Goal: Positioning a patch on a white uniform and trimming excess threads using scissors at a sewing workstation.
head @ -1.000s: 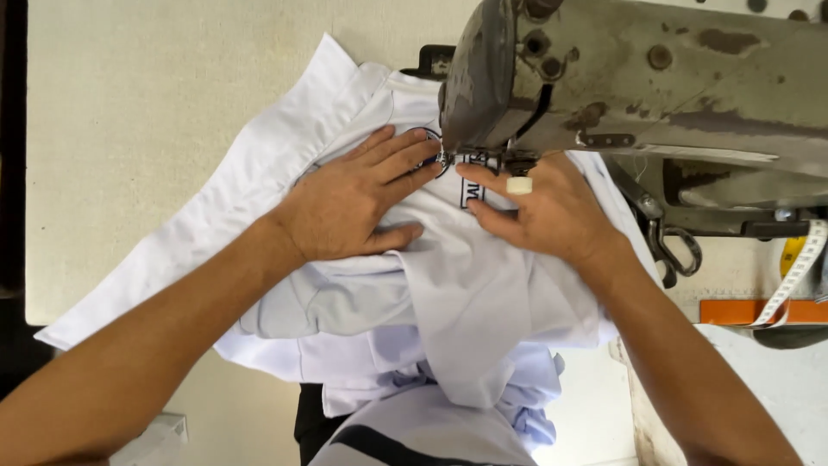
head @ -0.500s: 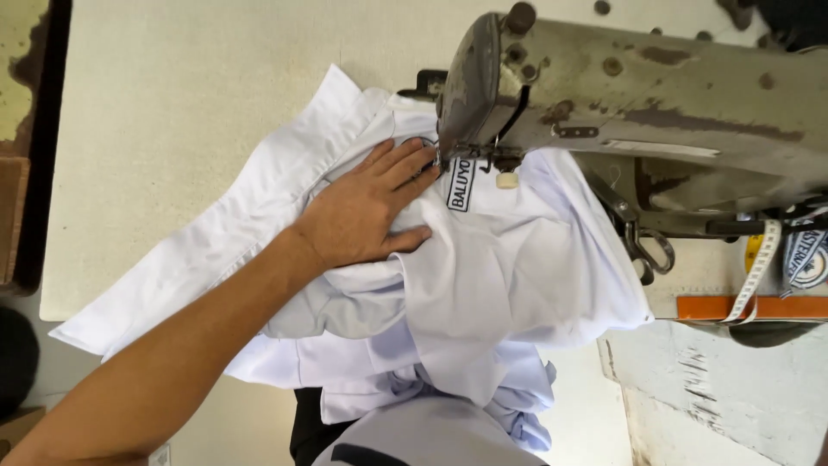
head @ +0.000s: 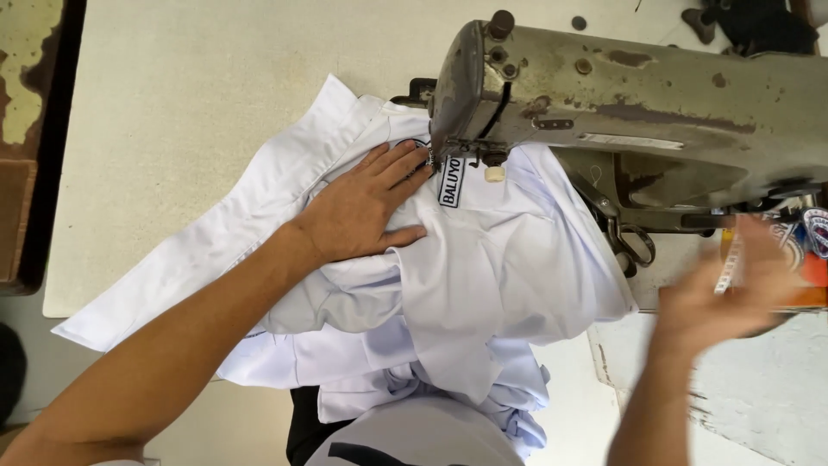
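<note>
My left hand (head: 362,211) lies flat, fingers spread, on a white shirt (head: 509,267) bunched under the head of an old grey sewing machine (head: 621,103). Its fingertips rest just left of the needle area (head: 470,160), beside a small white label patch (head: 452,181) sewn on the cloth. My right hand (head: 729,298) is blurred in the air at the right, away from the cloth, fingers spread and holding nothing, near the machine's right end. A pair of scissors (head: 634,246) lies under the machine arm.
The pale table top (head: 190,103) stretches to the left and back, with a worn dark edge (head: 39,155) at far left. A measuring tape and an orange object (head: 806,293) sit at the right. Cloth hangs over the table's front edge into my lap.
My right hand left the cloth by the needle, went out of view, and now shows blurred at the right. The left hand stays pressed on the shirt.
</note>
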